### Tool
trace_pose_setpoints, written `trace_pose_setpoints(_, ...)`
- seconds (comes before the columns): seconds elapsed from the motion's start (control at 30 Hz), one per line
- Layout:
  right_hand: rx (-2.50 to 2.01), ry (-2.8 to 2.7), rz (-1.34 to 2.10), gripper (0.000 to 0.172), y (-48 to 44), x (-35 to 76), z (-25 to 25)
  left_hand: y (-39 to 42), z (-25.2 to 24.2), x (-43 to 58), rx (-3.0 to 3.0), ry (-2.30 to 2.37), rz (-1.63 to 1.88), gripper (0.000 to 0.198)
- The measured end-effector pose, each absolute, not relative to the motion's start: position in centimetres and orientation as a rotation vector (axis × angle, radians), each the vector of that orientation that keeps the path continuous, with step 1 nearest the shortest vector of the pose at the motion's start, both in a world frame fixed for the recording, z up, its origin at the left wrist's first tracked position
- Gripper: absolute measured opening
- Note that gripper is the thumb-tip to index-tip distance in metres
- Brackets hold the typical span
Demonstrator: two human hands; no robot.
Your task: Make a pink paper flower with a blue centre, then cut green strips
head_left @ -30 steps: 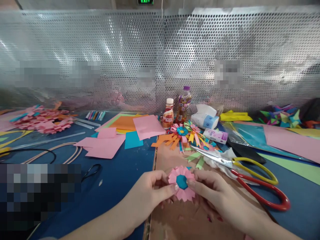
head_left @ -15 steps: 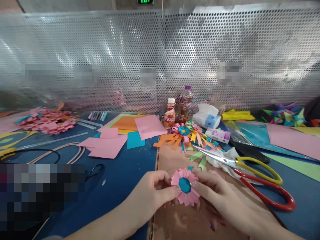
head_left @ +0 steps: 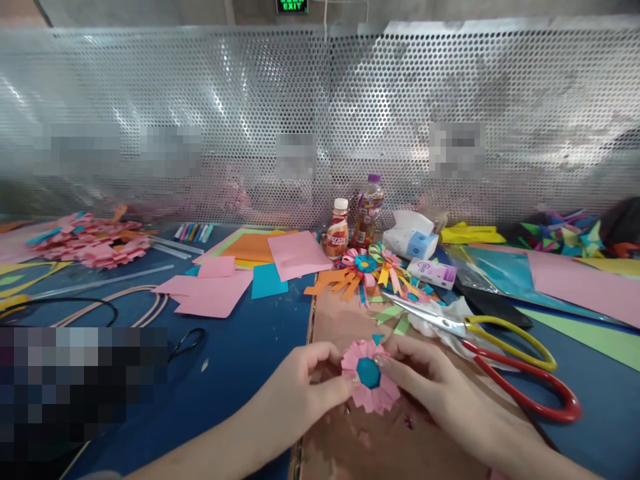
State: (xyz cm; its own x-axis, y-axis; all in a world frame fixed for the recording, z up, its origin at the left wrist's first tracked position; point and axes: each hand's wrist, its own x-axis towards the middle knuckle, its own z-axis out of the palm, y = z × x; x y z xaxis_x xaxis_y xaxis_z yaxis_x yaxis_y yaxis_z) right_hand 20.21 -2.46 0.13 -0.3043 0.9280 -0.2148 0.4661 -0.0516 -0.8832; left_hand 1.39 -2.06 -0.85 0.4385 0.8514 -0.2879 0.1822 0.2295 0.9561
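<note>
A pink paper flower with a teal centre (head_left: 369,375) is held just above a brown cardboard sheet (head_left: 345,440). My left hand (head_left: 297,393) pinches its left edge with thumb and fingers. From the right, my right hand (head_left: 435,393) grips the other side, its thumb tip at the teal centre. Both hands are closed on the flower.
Big scissors with a yellow and a red handle (head_left: 495,353) lie to the right. Behind are finished paper flowers (head_left: 373,267), two bottles (head_left: 353,223), a tissue pack (head_left: 413,237), pink and coloured paper sheets (head_left: 215,290), markers (head_left: 193,231) and a perforated metal wall (head_left: 320,120).
The flower and both hands have shifted slightly to the right and down. The grip on the flower is unchanged.
</note>
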Motion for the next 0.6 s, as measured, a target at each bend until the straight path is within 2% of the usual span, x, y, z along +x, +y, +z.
trace_pose_setpoints(0.4, -1.415, -1.89, 1.253, 0.03, -2.4, 20.3, -0.2, -2.0, -1.4, 1.3, 1.278, 1.051, 0.632, 0.015)
trace_pose_setpoints(0.6, -1.545, -1.953, 1.184, 0.028, -2.7, 20.1, 1.2, -1.9, -1.4, 1.3, 1.277, 1.058, 0.645, 0.019)
